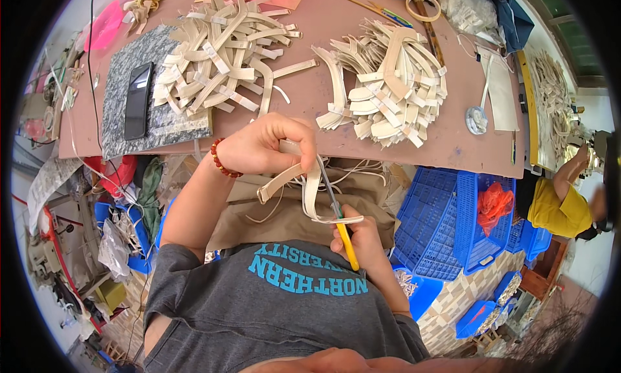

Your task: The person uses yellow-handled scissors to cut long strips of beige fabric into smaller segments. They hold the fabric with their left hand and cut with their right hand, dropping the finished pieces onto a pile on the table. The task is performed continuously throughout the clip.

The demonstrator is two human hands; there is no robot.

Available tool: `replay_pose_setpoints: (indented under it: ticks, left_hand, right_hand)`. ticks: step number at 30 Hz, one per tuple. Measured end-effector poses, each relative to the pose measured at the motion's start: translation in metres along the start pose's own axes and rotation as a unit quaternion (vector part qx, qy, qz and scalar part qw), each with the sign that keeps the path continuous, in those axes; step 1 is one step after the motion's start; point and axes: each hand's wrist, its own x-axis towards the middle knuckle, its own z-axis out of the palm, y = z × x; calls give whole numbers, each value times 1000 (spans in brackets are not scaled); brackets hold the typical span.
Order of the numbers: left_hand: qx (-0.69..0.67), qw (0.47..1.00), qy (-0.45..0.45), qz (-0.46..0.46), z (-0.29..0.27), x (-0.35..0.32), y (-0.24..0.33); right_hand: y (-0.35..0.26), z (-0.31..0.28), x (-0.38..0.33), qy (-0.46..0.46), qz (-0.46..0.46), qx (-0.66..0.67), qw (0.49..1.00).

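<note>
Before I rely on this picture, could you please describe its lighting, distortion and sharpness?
Throughout the head view: fisheye distortion bows the sides of the table, with black corners; light on it is bright and fairly even; the upper-left edge looks washed-out; the left hand, right hand and yellow-handled scissors appear reasonably sharp.

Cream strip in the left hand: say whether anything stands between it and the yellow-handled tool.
Nothing visible does: the right hand holds the yellow-handled tool beside the cream strip, and the two overlap in view; whether they touch, I cannot tell.
</note>
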Motion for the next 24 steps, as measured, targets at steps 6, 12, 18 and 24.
replay_pose_setpoints:
  ticks: [6, 12, 18, 24]
  left_hand:
    - [11, 999, -32, -34, -3, 0, 3]
    - [-110, 989, 76, -63, 11, 7, -2]
    - [-216, 958, 186, -33, 31, 9, -17]
    - [-163, 964, 202, -59, 39, 7, -10]
  right_hand:
    - [-3, -2, -4, -15, 41, 33, 998]
    - [14, 1, -4, -4, 106, 168, 980]
    - [8, 1, 1, -3, 61, 184, 981]
    - [6, 2, 1, -73, 32, 275, 958]
